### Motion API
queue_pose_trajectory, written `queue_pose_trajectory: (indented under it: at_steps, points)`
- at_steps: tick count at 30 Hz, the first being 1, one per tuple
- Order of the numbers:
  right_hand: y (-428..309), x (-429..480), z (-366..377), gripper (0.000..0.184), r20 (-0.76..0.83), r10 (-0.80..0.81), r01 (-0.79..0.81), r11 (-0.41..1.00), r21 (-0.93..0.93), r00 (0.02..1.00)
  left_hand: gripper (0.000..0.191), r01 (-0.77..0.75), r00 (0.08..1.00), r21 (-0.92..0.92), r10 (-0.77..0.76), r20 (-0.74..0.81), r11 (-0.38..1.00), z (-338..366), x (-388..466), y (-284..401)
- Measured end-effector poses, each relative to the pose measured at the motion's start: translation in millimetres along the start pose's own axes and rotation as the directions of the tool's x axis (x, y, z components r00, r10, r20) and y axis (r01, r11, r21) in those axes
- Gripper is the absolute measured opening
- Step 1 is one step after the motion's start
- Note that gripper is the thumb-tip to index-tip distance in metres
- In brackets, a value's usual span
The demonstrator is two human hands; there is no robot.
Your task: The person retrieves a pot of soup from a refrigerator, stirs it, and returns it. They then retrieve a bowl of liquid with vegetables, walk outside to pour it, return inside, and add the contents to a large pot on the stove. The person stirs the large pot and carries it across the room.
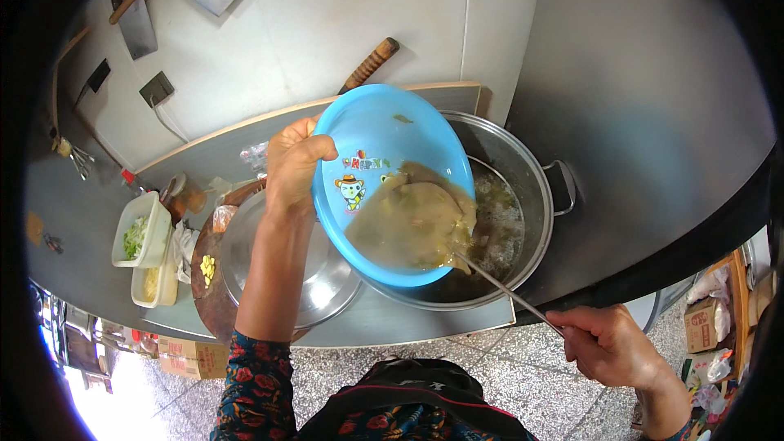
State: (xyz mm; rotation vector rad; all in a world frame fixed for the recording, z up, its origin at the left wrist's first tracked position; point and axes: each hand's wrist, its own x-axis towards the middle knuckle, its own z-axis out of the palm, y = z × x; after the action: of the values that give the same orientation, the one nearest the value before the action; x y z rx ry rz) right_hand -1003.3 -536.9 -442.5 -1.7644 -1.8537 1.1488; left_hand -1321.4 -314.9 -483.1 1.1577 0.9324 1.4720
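My left hand (297,156) grips the left rim of a blue plastic basin (380,116) with a cartoon print inside. The basin is tilted to the right over a large steel pot (539,177), and cloudy brown broth (392,226) with greenish bits lies in its lower side. In my right hand (612,343) is the long metal handle of a ladle (502,288). The ladle's far end reaches the basin's lower rim, its bowl hidden in or behind the broth. Dark, foamy liquid (496,214) shows inside the pot.
Left of the pot, a steel lid (327,282) covers much of a round wooden chopping board (205,306) bearing chopped yellowish pieces (207,269). Plastic tubs hold chopped greens (136,237) and pale shreds (151,282). A wooden-handled tool (370,66) leans behind. Cleavers (136,27) hang on the wall.
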Motion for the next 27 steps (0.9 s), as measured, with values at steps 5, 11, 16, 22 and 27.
queue_pose_trajectory:
  at_steps: [5,11,16,22,27]
  points:
    - [-10,1,-6,0.022,0.040,0.124,-0.130,0.972,0.195,0.991,0.017,0.011,0.999,0.052,-0.013,0.047,0.999,0,2,4]
    - [-12,-2,-14,0.024,0.026,0.232,-0.229,0.931,0.283,0.972,0.014,-0.018,0.998,0.075,0.014,0.063,0.997,-1,5,-1]
    - [-8,-6,-18,0.024,-0.042,0.262,-0.236,0.919,0.316,0.964,0.020,0.004,1.000,0.078,-0.006,0.020,0.997,-1,10,-3]
    - [-1,-9,-20,0.024,-0.104,0.318,-0.267,0.902,0.339,0.943,0.019,-0.007,1.000,0.049,0.006,0.011,0.999,-6,18,-9]
    - [7,-16,-25,0.023,-0.158,0.312,-0.233,0.893,0.385,0.937,0.014,0.012,1.000,0.081,-0.010,-0.024,0.997,-11,23,-6]
